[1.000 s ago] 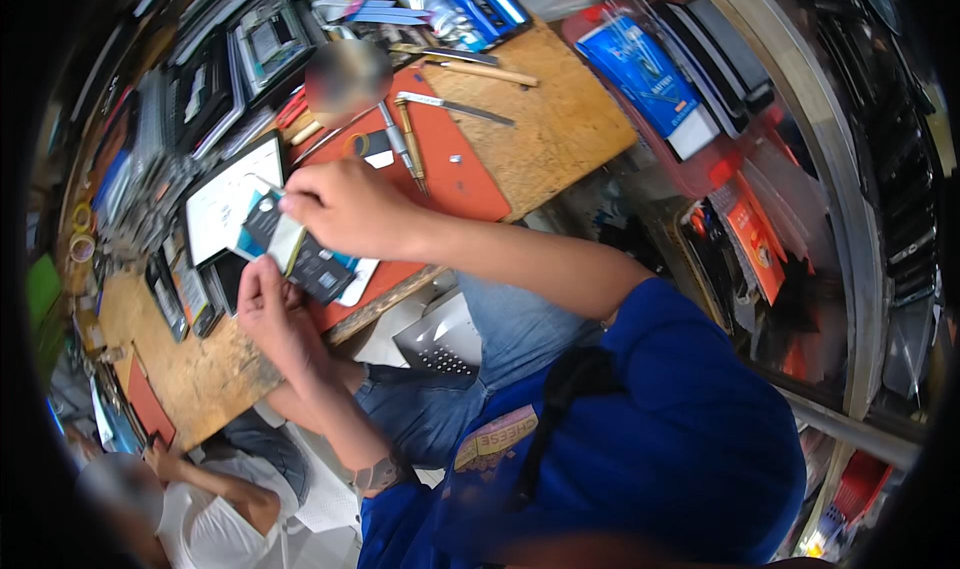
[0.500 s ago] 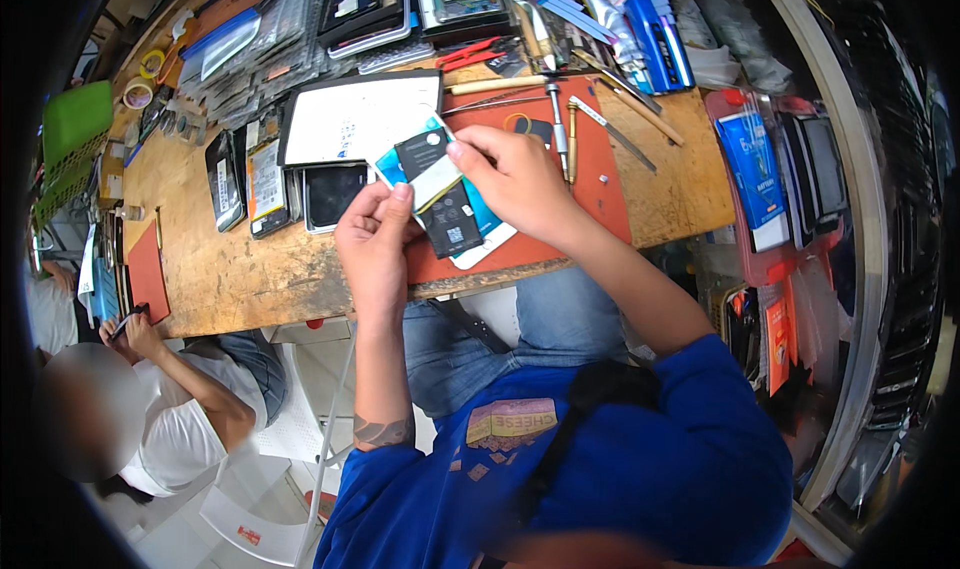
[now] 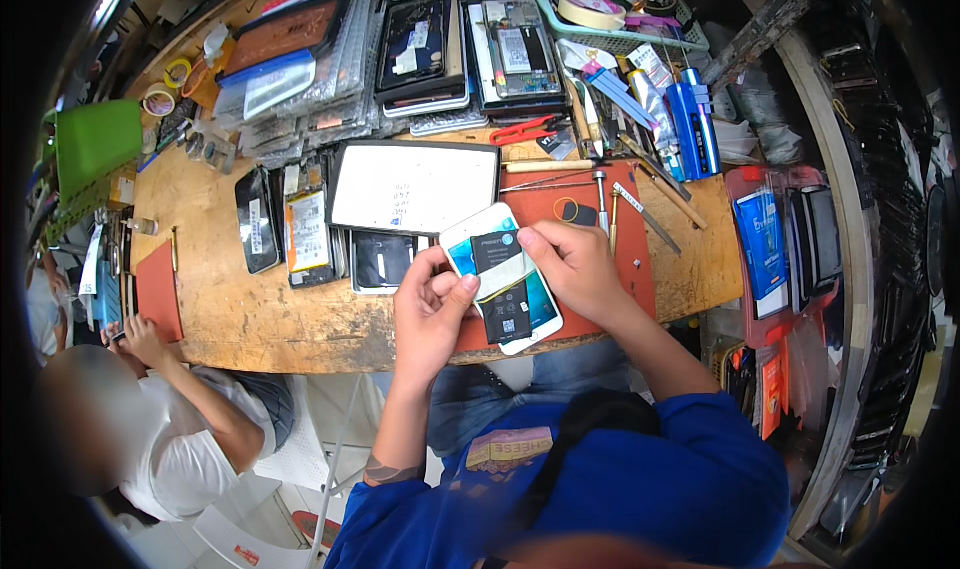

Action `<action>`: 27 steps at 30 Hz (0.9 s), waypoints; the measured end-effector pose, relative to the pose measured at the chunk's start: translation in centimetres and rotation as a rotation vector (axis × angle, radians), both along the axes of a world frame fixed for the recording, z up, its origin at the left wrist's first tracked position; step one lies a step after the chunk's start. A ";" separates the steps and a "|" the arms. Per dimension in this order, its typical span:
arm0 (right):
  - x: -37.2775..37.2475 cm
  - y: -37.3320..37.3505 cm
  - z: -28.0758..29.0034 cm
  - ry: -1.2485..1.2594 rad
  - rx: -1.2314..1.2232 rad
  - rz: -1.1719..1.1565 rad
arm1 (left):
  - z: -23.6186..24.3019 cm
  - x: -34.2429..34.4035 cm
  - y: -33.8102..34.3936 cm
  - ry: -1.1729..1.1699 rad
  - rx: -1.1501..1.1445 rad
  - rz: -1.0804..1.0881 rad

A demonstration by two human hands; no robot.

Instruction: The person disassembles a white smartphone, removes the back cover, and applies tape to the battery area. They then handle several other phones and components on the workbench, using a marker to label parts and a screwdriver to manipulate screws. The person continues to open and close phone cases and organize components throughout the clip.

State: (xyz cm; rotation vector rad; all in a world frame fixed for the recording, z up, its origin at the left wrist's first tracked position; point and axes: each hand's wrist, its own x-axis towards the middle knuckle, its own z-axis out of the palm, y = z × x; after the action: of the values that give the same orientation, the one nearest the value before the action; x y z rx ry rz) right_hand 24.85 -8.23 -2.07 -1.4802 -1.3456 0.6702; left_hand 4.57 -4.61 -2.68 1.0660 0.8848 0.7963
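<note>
A white-edged phone (image 3: 541, 307) with a lit or printed blue screen side is held up between my hands, over the near edge of the red mat. Flat on it lies a black phone battery (image 3: 507, 315), crossed by a pale strip (image 3: 506, 278). My left hand (image 3: 432, 304) is closed on the phone's left side, its thumb beside the strip. My right hand (image 3: 575, 264) pinches the upper right, with its thumb near the battery's top end. Fingers beneath the phone are hidden.
The red mat (image 3: 632, 309) bears screwdrivers (image 3: 601, 201). A whiteboard-like panel (image 3: 415, 187) lies behind my hands, with opened phones (image 3: 308, 231) to its left. Red pliers (image 3: 525, 130) and stacked bagged parts (image 3: 300, 104) stand further back. Another person (image 3: 200, 419) sits at the left.
The view has shifted, so the bench and hands sit lower and further right in it. The phone shows more of its white top edge. Both hands keep their hold.
</note>
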 end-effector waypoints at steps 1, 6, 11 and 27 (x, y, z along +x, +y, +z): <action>0.1 -0.2 -0.2 -0.039 -0.025 -0.005 | 0.0 0.0 0.0 -0.009 -0.029 0.014; 0.7 -0.2 -1.6 -0.013 -0.101 -0.040 | -0.8 -0.2 -0.3 -0.079 -0.020 0.025; -0.4 0.4 -2.4 0.073 0.036 0.025 | -2.4 -0.1 -0.9 -0.030 0.178 0.084; 0.1 1.5 -3.0 0.022 0.118 0.070 | -1.8 -0.6 -0.2 0.029 0.315 -0.118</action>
State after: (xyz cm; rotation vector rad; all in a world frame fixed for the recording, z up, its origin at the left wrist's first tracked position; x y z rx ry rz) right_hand 24.97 -6.76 -5.04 -1.3340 -1.4016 0.6387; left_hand 4.02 -4.84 -4.46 1.3961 0.7264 0.8396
